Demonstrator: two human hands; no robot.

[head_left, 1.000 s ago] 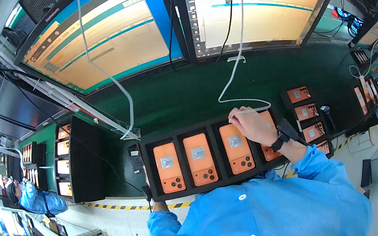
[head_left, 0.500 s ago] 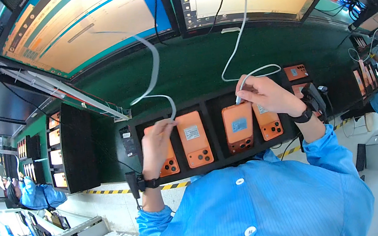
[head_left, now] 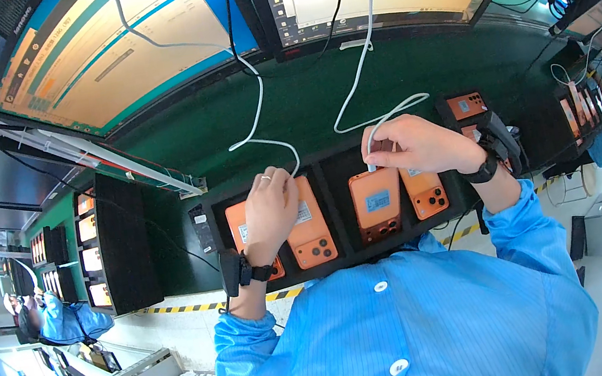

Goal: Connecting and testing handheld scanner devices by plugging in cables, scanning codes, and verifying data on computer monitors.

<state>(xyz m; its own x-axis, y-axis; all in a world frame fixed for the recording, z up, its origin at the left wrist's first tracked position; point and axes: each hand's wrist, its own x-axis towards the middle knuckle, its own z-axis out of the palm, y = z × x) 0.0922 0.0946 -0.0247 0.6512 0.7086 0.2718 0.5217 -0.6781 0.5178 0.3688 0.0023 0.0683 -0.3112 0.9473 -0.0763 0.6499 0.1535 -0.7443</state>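
Observation:
Several orange phones lie face down in a black tray (head_left: 340, 217). My left hand (head_left: 273, 211) is closed on the end of a white cable (head_left: 257, 120), at the top edge of the second phone (head_left: 314, 237); its plug is hidden by my fingers. That hand partly covers the leftmost phone (head_left: 236, 215). My right hand (head_left: 419, 143) pinches the plug of another white cable (head_left: 359, 74) at the top edge of the third phone (head_left: 377, 211). Whether the plug is seated, I cannot tell. The fourth phone (head_left: 428, 204) lies just right of it.
Two monitors (head_left: 113, 52) stand behind the green mat (head_left: 193, 142). More phones sit in black racks (head_left: 118, 242) on the left. Another orange phone (head_left: 466, 106) lies at the back right. Black cables cross the bench. A person in blue (head_left: 70, 312) is at the far left.
My left hand has moved right with its cable, from the leftmost phone to the second one. My right hand stays at the third phone, its fingers still on the plug.

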